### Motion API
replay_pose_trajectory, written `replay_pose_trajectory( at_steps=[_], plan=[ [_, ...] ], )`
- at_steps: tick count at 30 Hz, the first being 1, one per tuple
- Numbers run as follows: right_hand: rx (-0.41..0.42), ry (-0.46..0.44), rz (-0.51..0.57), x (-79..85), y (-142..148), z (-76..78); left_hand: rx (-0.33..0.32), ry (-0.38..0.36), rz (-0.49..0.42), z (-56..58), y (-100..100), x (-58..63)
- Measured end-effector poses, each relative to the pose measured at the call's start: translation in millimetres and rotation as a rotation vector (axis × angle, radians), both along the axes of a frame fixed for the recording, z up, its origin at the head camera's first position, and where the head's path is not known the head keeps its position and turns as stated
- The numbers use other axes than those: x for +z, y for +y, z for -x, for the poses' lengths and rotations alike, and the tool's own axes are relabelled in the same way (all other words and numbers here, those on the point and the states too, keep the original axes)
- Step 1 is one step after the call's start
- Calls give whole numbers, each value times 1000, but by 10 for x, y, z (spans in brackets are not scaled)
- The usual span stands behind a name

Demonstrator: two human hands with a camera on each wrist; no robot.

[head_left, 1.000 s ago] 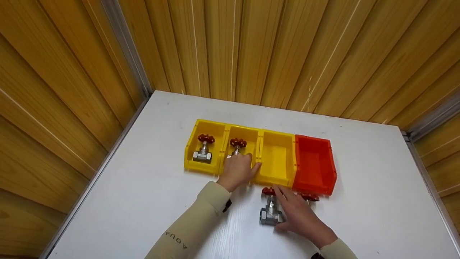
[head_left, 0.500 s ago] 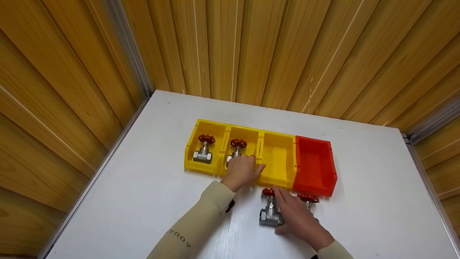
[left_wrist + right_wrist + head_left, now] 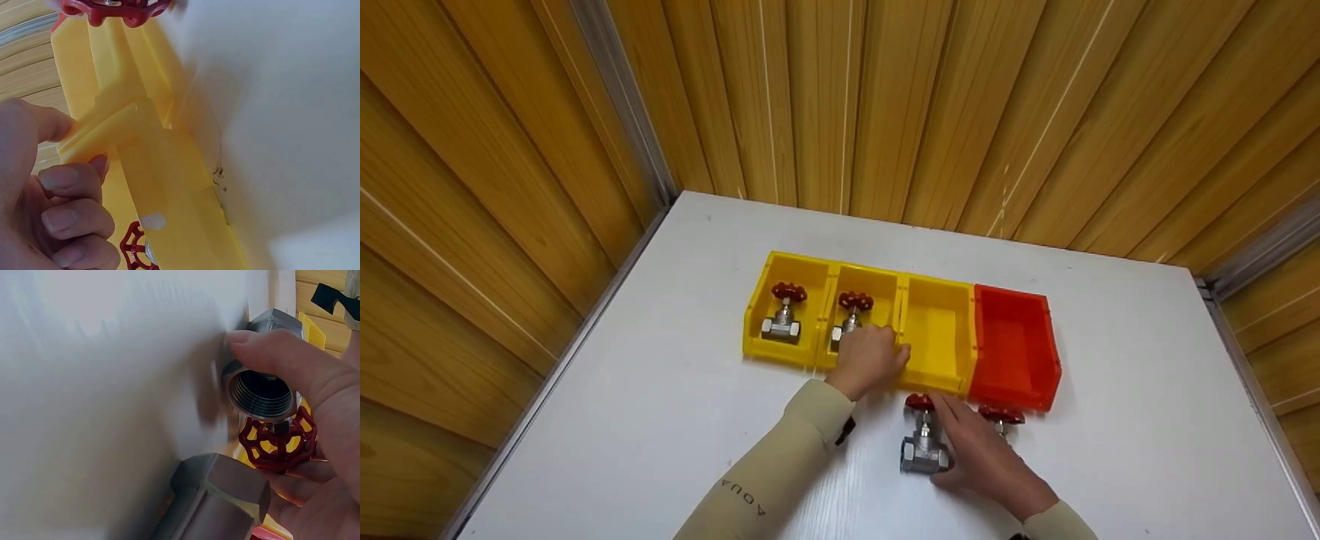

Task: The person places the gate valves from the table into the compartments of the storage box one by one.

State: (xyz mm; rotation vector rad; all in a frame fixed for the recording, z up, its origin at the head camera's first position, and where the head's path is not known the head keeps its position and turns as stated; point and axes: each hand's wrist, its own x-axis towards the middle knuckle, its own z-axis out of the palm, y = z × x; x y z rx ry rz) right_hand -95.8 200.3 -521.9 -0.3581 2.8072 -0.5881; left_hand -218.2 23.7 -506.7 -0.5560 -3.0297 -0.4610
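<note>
My left hand pinches the adjoining side walls of two yellow bins, finger and thumb on either side of the rim. In the bin on the left of that wall lies a gate valve with a red handwheel, its body partly behind the hand. My right hand holds another gate valve on the white table, thumb across its steel body and fingers by the handwheel. A further valve is mostly hidden by that hand; its hex end shows in the right wrist view.
The leftmost yellow bin holds one gate valve. The third yellow bin and the red bin finish the row on the white table. Wood-patterned walls stand behind and at both sides.
The left hand has shifted slightly right along the bins' front, showing more of the valve in the second bin. The right hand stays at its valve, nearly still.
</note>
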Motion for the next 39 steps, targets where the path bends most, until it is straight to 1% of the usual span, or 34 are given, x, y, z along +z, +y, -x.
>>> replay_pose_trajectory(
  at_steps=[8,14,21,24,30,39],
  plan=[
    [23,62,23,-22,41,-16,-4,-29,-13,2,4,-2],
    [21,88,37,-17,65,-26,1,-25,-18,1,1,-10],
    [20,128,5,8,67,-32,-4,-20,-4,-12,-7,11],
    [11,129,9,23,65,-25,-6,-18,-4,-15,-10,13],
    [-9,103,25,67,72,-7,-11,-8,-12,-22,-15,15],
    [-11,120,34,120,98,16,-10,-28,-19,-19,-14,12]
  ],
)
